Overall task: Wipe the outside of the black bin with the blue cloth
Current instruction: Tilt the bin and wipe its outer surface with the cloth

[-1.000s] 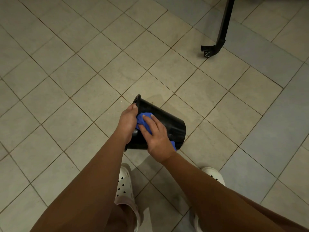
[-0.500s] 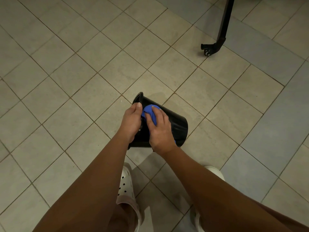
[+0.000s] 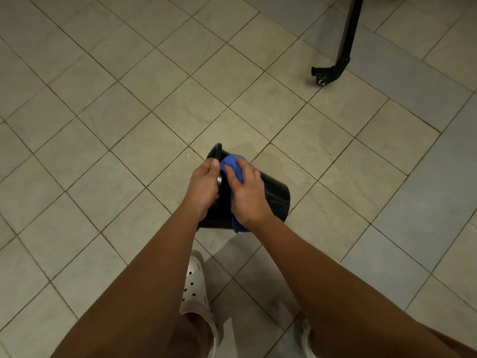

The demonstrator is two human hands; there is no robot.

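Observation:
A small black bin (image 3: 273,196) is tipped on its side above the tiled floor, its open rim pointing up and left. My left hand (image 3: 204,187) grips the bin at its rim, thumb along the edge. My right hand (image 3: 246,195) lies over the blue cloth (image 3: 233,165) with fingers spread and presses it on the bin's outer wall near the rim. A corner of the cloth hangs out below my right wrist. The bin's underside is hidden.
Beige and grey floor tiles (image 3: 129,99) lie all around. A black metal leg with a castor wheel (image 3: 325,76) stands at the upper right. My white perforated shoe (image 3: 195,288) is just below the bin.
My right hand has slid the blue cloth up the bin wall toward the rim. The left hand kept its hold on the rim.

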